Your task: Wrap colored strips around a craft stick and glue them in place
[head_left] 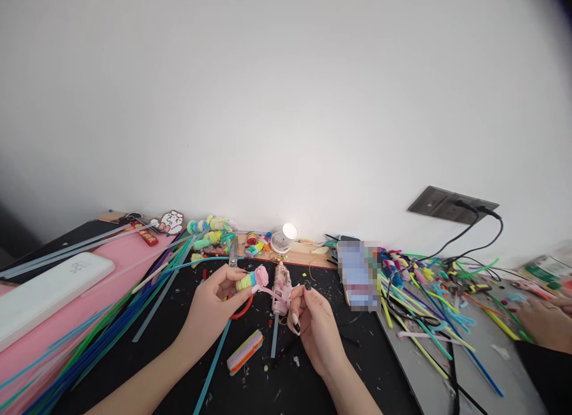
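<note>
My left hand (210, 304) grips a coil of fuzzy pipe cleaners (248, 281), banded in yellow, blue and pink. From its pink end a loose pink pipe cleaner (273, 294) runs across to my right hand (318, 327), whose fingers are closed around the strand's far end. Behind that strand, a pink glue gun (281, 279) lies on the black mat, with a glue stick (274, 338) protruding toward me. Scissors (233, 251) lie partly hidden under my left hand, their red handle showing. Nearer me is a striped bundle of short pipe cleaners (245, 352).
Long pipe cleaners (107, 337) and a white power bank (53, 293) cover the left side. A paper cup (283, 238) stands by the wall; a phone (357, 275) leans at right. Cables hang from a wall socket (453, 204). Another person's hand (545, 322) is far right.
</note>
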Demonstrator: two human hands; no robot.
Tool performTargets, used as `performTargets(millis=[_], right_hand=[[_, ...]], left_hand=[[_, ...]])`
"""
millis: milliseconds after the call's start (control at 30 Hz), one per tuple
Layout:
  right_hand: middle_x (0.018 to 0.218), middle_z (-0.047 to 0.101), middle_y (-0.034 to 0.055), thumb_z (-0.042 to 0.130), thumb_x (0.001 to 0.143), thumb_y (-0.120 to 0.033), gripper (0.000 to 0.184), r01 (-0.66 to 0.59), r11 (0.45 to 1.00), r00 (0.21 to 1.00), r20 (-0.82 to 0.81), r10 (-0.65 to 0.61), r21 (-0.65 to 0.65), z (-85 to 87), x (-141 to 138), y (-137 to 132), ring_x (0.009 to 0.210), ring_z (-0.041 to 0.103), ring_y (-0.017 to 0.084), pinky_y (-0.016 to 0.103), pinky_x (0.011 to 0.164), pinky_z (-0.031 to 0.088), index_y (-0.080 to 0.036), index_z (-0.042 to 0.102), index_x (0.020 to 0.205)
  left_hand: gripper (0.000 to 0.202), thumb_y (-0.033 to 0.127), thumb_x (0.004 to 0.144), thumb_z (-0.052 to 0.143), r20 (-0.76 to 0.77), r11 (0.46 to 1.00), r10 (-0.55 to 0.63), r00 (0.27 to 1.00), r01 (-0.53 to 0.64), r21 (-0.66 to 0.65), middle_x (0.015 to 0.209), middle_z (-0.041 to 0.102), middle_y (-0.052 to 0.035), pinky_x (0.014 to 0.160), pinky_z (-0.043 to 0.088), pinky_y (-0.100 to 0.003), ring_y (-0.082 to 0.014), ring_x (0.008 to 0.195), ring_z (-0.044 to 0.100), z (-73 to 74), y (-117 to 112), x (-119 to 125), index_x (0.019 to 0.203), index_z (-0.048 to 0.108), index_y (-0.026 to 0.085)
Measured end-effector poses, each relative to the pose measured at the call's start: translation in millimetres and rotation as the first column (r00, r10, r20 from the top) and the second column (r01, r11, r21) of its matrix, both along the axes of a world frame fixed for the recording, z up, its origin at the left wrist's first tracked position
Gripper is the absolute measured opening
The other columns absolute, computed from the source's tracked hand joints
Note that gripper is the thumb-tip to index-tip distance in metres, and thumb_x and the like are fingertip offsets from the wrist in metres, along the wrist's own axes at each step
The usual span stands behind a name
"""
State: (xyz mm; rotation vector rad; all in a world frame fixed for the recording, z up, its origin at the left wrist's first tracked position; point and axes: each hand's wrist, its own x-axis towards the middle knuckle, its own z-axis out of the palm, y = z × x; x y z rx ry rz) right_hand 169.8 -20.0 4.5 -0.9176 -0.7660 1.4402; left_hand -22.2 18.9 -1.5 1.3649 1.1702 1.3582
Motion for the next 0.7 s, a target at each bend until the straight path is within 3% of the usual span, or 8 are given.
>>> performTargets(millis=[233,500,700], right_hand=[[0.054,0.055,-0.0026,0.076,0.075,-0.049,0.031,-0.005,1.000,1.000,0.009,0.005,-0.020,0.6,-1.2,0.3,0.045,0.040,0.007,0.020,0.045,0.033,-0.017,0.073,0.077],[0.068,0.073,0.0046,0.087,0.060,-0.033,0.026,0.022,0.997,0.994,0.106,-0.015,-0.073,-1.2,-0.9,-0.2,0.056,0.061,0.013,0.024,0.057,0.047,-0.017,0.075,0.077],[0.057,0.068,0.0017,0.085,0.066,-0.036,0.025,0.123,0.992,0.969,0.218,-0.119,-0.006,-0.4,1.0,-0.1,0.046,0.051,0.009,0.021,0.048,0.041,-0.015,0.071,0.063]], left_hand=[[0.023,0.032,0.066,0.076,0.007,1.000,0.001,1.000,-0.001,-0.006,0.088,0.069,-0.0065,0.070,0.055,-0.032,-0.0209,0.076,0.067,-1.6,0.4,0.2,0.073,0.059,0.019],[0.021,0.031,0.068,0.076,0.025,1.000,-0.014,1.000,0.014,-0.010,0.086,0.067,-0.0048,0.071,0.054,-0.031,-0.0199,0.078,0.066,-2.3,1.3,-0.5,0.076,0.061,0.019],[0.021,0.032,0.069,0.075,0.046,0.999,-0.035,0.998,0.036,-0.023,0.086,0.065,-0.0032,0.072,0.055,-0.029,-0.0202,0.079,0.066,-0.6,0.1,0.8,0.074,0.059,0.020]])
